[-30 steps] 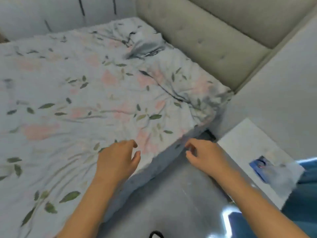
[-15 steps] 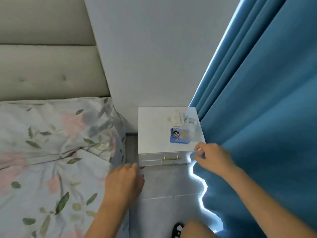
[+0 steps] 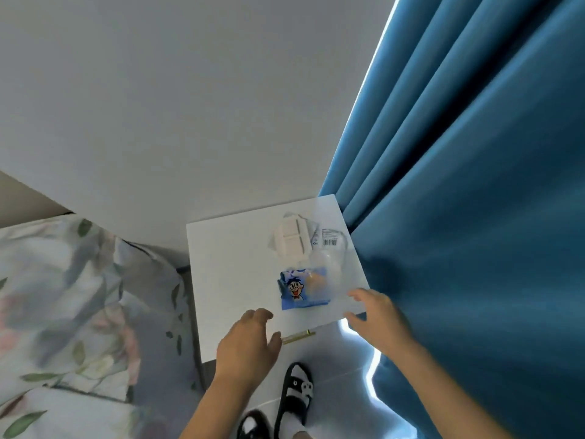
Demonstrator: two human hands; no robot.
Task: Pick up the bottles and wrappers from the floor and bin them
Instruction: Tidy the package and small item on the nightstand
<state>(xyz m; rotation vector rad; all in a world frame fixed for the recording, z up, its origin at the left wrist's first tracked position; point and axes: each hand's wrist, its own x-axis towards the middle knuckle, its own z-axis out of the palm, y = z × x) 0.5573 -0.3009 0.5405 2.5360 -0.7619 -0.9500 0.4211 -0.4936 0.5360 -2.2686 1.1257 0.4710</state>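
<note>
A blue snack wrapper (image 3: 300, 289) with a cartoon face lies on the white bedside table (image 3: 234, 274), near its front edge. Behind it lies a clear plastic packet (image 3: 326, 242) with a barcode label, over a cream switch-like plate (image 3: 289, 239). My left hand (image 3: 248, 346) hovers over the table's front edge, fingers loosely curled, holding nothing. My right hand (image 3: 376, 312) reaches in at the table's front right corner, fingers spread, just right of the blue wrapper. No bottle or bin is in view.
A bed with a floral cover (image 3: 72, 305) stands close on the left. Blue curtains (image 3: 474, 217) hang on the right, against the table. A brass drawer handle (image 3: 299, 336) shows below the tabletop. My feet in black-and-white sandals (image 3: 296, 394) stand on the pale floor.
The view has swung from the bed to the bedside table and come closer. Both hands have moved up to the table's front edge, near the blue wrapper.
</note>
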